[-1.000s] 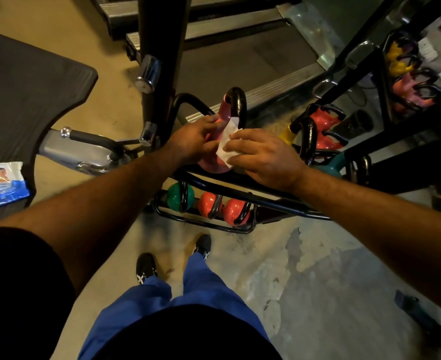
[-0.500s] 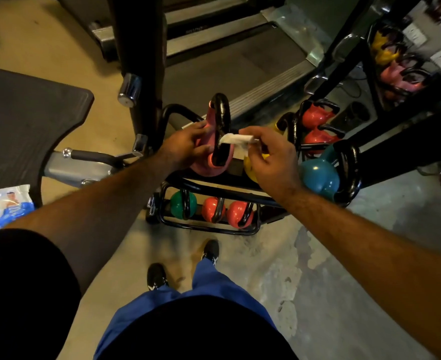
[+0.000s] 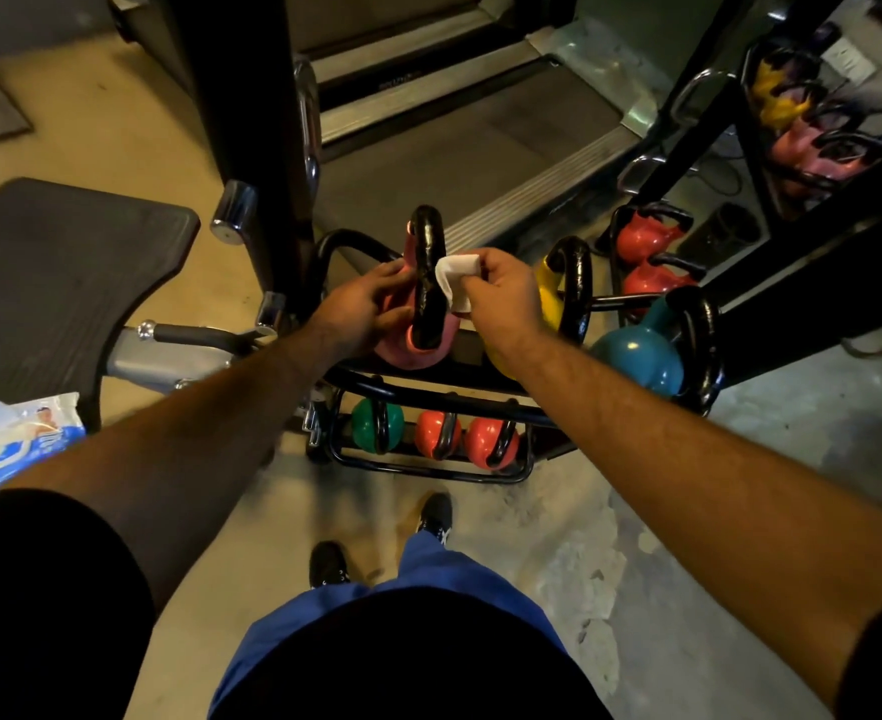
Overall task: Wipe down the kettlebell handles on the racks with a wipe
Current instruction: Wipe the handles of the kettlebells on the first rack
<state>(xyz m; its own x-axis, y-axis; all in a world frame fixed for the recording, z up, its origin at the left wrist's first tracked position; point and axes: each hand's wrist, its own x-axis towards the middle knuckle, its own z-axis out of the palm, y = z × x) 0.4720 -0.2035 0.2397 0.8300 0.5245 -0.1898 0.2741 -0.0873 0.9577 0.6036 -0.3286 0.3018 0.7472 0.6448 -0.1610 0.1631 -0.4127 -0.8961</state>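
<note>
Yellow kettlebell (image 3: 548, 298) & teal kettlebell (image 3: 641, 356) sit right of pink kettlebell (image 3: 418, 350). Left hand (image 3: 360, 309) grips its body; right hand (image 3: 501, 293) pinches wipe (image 3: 454, 283), now bunched vs. stretched flat earlier.

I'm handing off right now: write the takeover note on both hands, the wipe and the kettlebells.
Left hand: steadying the pink kettlebell on the top rack by its body.
Right hand: fingers pinching the folded white wipe against the right side of that bell's black handle.
Done: cannot tell from this view which handles are already wiped.
Left: finish this handle, then the yellow kettlebell and teal kettlebell beside it, the lower rack bells, and the far racks.
Spare wipes pack lies at far left.
</note>
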